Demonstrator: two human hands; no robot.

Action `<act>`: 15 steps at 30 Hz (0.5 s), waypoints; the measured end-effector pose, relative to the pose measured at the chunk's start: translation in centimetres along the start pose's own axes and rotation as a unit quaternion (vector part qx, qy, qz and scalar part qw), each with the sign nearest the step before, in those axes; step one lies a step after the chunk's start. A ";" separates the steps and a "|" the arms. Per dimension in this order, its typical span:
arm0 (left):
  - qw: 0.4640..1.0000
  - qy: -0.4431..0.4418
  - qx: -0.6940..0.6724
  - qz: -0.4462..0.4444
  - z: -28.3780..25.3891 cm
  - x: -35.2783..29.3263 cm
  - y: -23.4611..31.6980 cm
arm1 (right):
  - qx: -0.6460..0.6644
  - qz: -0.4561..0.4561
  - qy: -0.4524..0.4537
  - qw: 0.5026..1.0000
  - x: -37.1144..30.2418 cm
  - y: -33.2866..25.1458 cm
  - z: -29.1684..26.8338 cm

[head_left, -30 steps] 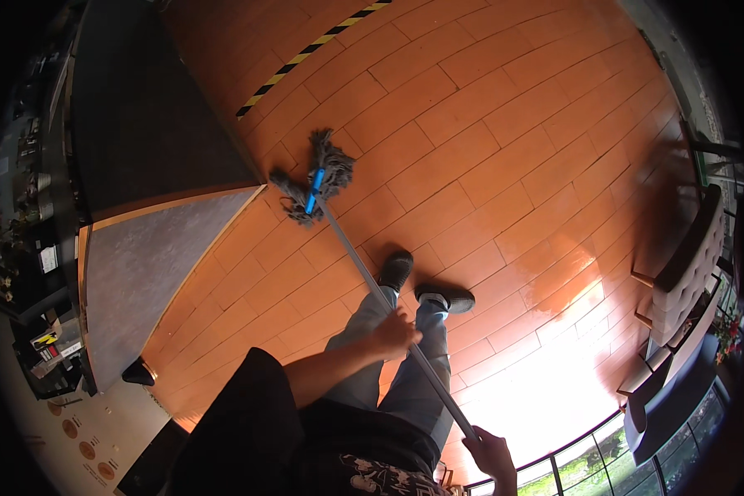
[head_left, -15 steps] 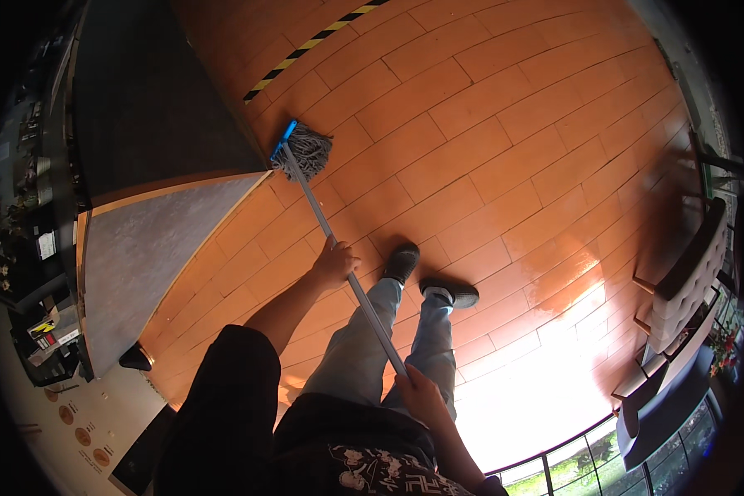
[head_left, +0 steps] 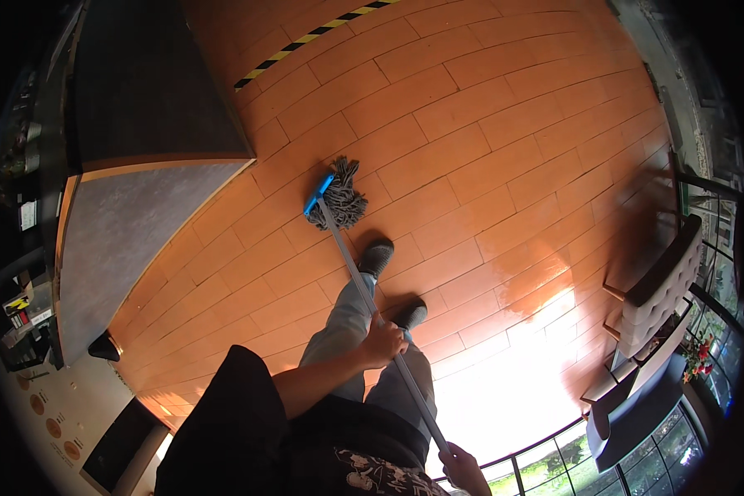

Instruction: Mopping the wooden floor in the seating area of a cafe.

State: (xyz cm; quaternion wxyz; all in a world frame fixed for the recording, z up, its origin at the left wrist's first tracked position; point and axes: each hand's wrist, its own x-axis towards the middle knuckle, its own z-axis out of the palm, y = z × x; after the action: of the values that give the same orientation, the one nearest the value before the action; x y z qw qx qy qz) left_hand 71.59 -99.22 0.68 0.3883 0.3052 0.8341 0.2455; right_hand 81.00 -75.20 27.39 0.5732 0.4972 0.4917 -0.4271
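Mop head [head_left: 344, 202] moved from tiled floor [head_left: 471, 149] edge toward left shoe [head_left: 377, 257]; left hand [head_left: 382, 343], right hand [head_left: 463, 468] gripped pole [head_left: 349, 258]; pulling closer risked tripping.

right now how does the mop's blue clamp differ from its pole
The blue clamp is bright blue, while the pole is grey. The clamp is a short bar; the pole is much longer and thin. The clamp sits down among the grey strands, whereas the pole slants up from it to the left hand and the right hand, which grip it. Both are straight parts of the same mop.
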 end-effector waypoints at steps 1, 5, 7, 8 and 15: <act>1.000 0.005 -0.002 0.006 0.6 0.2 0.7 | -0.032 0.011 0.013 0.999 0.1 0.4 -0.4; 0.995 0.101 0.009 0.007 1.0 1.5 -4.4 | -0.162 -0.081 0.015 0.983 7.5 1.4 -1.4; 0.987 0.138 0.075 -0.033 0.8 1.5 -9.1 | -0.157 -0.150 -0.034 0.976 11.9 -1.3 0.0; 0.980 0.155 0.100 -0.071 0.8 1.0 -11.7 | -0.153 -0.200 -0.051 0.966 13.7 -3.1 1.8; 0.968 0.034 0.191 -0.158 4.9 1.0 -11.0 | -0.107 -0.287 -0.028 0.952 18.6 2.4 3.1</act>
State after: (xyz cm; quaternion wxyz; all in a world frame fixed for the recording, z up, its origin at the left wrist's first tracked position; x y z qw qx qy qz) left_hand 71.50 -105.34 -9.75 0.3282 0.2294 0.9159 0.0269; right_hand 86.55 -77.95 9.41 0.4894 0.2591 0.6402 -0.5324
